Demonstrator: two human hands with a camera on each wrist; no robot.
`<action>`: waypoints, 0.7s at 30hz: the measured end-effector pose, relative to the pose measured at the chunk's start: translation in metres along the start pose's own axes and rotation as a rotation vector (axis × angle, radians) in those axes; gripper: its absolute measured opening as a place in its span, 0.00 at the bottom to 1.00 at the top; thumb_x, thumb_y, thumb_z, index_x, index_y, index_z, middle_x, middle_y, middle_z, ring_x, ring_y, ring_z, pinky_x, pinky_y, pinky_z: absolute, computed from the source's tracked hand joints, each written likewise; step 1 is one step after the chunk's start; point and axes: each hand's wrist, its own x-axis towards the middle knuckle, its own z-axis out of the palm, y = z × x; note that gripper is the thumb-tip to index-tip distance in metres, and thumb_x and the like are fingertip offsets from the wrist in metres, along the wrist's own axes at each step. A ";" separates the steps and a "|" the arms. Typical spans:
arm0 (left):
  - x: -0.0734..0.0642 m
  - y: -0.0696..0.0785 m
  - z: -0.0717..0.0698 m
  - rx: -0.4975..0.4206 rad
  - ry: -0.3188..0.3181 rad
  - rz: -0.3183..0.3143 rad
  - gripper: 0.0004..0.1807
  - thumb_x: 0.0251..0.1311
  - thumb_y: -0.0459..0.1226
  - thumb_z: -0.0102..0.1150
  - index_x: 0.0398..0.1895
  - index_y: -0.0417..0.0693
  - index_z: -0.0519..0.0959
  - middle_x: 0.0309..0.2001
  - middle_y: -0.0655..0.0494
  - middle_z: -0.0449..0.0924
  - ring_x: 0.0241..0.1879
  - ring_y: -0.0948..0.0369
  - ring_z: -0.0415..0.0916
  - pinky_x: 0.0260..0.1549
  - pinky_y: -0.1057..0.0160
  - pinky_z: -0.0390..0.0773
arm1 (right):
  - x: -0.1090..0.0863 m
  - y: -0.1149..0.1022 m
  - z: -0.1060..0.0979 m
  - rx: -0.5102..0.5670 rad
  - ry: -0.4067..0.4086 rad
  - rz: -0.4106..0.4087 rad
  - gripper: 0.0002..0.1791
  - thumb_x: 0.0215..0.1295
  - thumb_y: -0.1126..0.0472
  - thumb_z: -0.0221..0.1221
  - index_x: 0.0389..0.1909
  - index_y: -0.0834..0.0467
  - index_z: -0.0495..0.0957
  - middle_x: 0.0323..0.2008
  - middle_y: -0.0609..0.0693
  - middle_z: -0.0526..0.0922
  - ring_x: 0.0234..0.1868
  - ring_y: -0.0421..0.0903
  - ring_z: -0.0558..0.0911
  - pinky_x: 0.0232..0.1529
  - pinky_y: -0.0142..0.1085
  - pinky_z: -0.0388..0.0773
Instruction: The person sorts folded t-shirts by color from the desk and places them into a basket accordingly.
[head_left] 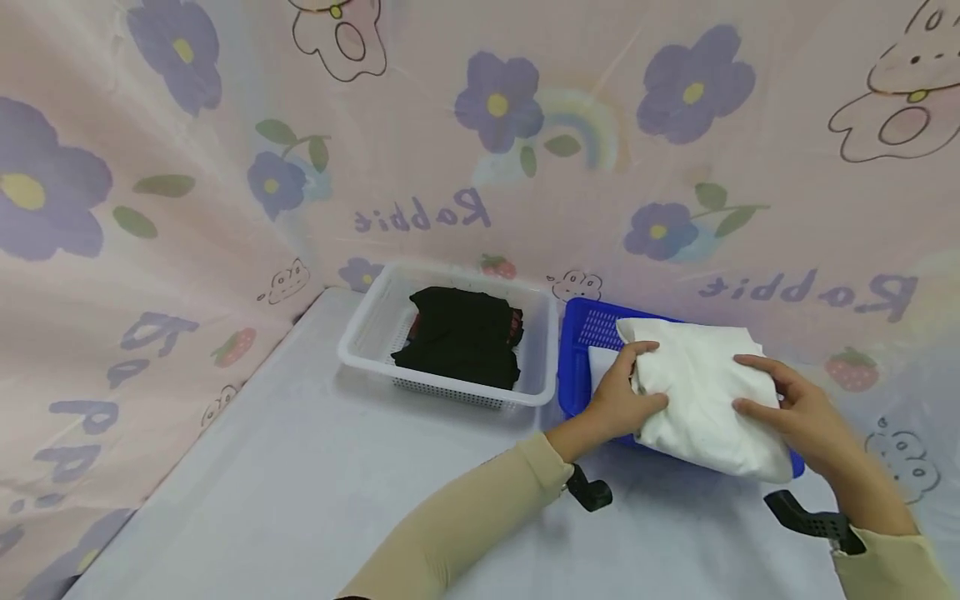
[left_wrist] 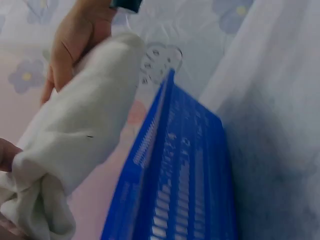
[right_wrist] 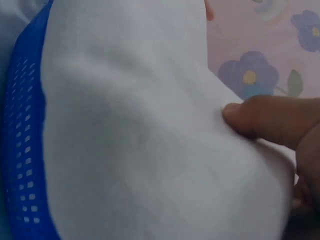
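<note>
A folded white cloth (head_left: 697, 392) is held above the blue basket (head_left: 573, 367) by both hands. At its left edge my left hand (head_left: 617, 398) grips it, while my right hand (head_left: 810, 417) grips the right edge with the thumb on top. The left wrist view shows the thick, rolled side of the cloth (left_wrist: 90, 115) higher than the basket rim (left_wrist: 150, 145). Close up in the right wrist view, the thumb (right_wrist: 265, 117) presses on the cloth. Another white piece (head_left: 600, 362) lies inside the blue basket, mostly hidden.
To the left stands a white basket (head_left: 450, 387) holding folded black clothing (head_left: 465, 337). Both baskets sit side by side at the back of a white-covered table (head_left: 300, 492), against a patterned curtain (head_left: 420, 150). A black camera mount is on each wrist.
</note>
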 end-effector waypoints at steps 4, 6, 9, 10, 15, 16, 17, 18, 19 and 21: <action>0.019 -0.014 -0.007 0.015 0.043 -0.056 0.36 0.54 0.31 0.65 0.65 0.67 0.65 0.68 0.63 0.65 0.67 0.66 0.62 0.56 0.66 0.72 | 0.019 0.001 0.007 0.000 -0.028 0.018 0.38 0.65 0.46 0.60 0.73 0.41 0.57 0.70 0.70 0.56 0.40 0.31 0.73 0.32 0.30 0.77; 0.028 -0.021 -0.008 0.011 0.069 -0.105 0.36 0.53 0.30 0.65 0.64 0.68 0.66 0.67 0.62 0.66 0.65 0.65 0.65 0.54 0.65 0.74 | 0.028 0.003 0.011 -0.006 -0.036 0.011 0.38 0.65 0.45 0.59 0.73 0.44 0.57 0.69 0.70 0.57 0.43 0.40 0.74 0.33 0.30 0.76; 0.039 -0.033 -0.008 -0.011 0.103 -0.195 0.35 0.53 0.29 0.64 0.63 0.68 0.68 0.66 0.60 0.68 0.60 0.63 0.69 0.46 0.64 0.76 | 0.041 0.011 0.021 0.006 -0.046 0.006 0.38 0.66 0.44 0.58 0.74 0.48 0.57 0.70 0.69 0.56 0.52 0.57 0.72 0.36 0.33 0.76; 0.042 -0.037 -0.007 -0.018 0.114 -0.225 0.35 0.53 0.29 0.64 0.62 0.68 0.68 0.67 0.59 0.67 0.60 0.62 0.69 0.45 0.63 0.77 | 0.045 0.015 0.025 0.018 -0.047 0.006 0.38 0.66 0.45 0.58 0.73 0.49 0.57 0.71 0.68 0.54 0.56 0.61 0.70 0.40 0.36 0.77; 0.051 -0.053 -0.003 -0.021 0.161 -0.365 0.30 0.56 0.32 0.63 0.61 0.65 0.70 0.70 0.56 0.64 0.67 0.57 0.64 0.51 0.57 0.76 | 0.061 0.036 0.050 0.098 -0.060 0.062 0.39 0.65 0.47 0.60 0.74 0.51 0.56 0.75 0.66 0.46 0.70 0.71 0.53 0.58 0.64 0.63; 0.052 -0.055 -0.003 -0.017 0.171 -0.394 0.29 0.57 0.33 0.63 0.61 0.65 0.71 0.70 0.56 0.64 0.68 0.56 0.63 0.53 0.56 0.75 | 0.064 0.039 0.054 0.110 -0.062 0.077 0.40 0.65 0.47 0.61 0.73 0.52 0.56 0.75 0.66 0.45 0.71 0.71 0.51 0.61 0.67 0.58; 0.054 -0.057 -0.002 -0.015 0.180 -0.422 0.28 0.57 0.33 0.63 0.61 0.64 0.71 0.69 0.56 0.64 0.67 0.55 0.64 0.53 0.55 0.75 | 0.066 0.043 0.059 0.121 -0.065 0.089 0.40 0.64 0.48 0.61 0.73 0.52 0.56 0.75 0.66 0.44 0.72 0.72 0.49 0.62 0.68 0.55; 0.055 -0.058 -0.001 -0.010 0.190 -0.449 0.28 0.57 0.34 0.63 0.60 0.64 0.71 0.69 0.56 0.65 0.66 0.55 0.65 0.53 0.54 0.75 | 0.068 0.046 0.063 0.130 -0.066 0.097 0.40 0.64 0.48 0.61 0.73 0.53 0.56 0.75 0.66 0.43 0.72 0.72 0.47 0.63 0.69 0.52; 0.057 -0.059 -0.001 -0.004 0.197 -0.476 0.28 0.57 0.34 0.63 0.60 0.64 0.72 0.68 0.56 0.65 0.64 0.54 0.67 0.52 0.54 0.76 | 0.070 0.049 0.066 0.133 -0.068 0.102 0.40 0.64 0.49 0.62 0.73 0.54 0.57 0.75 0.66 0.43 0.72 0.72 0.47 0.63 0.69 0.51; 0.060 -0.059 0.000 0.022 0.208 -0.513 0.27 0.57 0.34 0.63 0.60 0.63 0.72 0.67 0.55 0.67 0.59 0.54 0.70 0.49 0.53 0.76 | 0.073 0.052 0.071 0.147 -0.072 0.112 0.40 0.64 0.50 0.62 0.73 0.55 0.57 0.75 0.67 0.43 0.73 0.72 0.46 0.64 0.69 0.49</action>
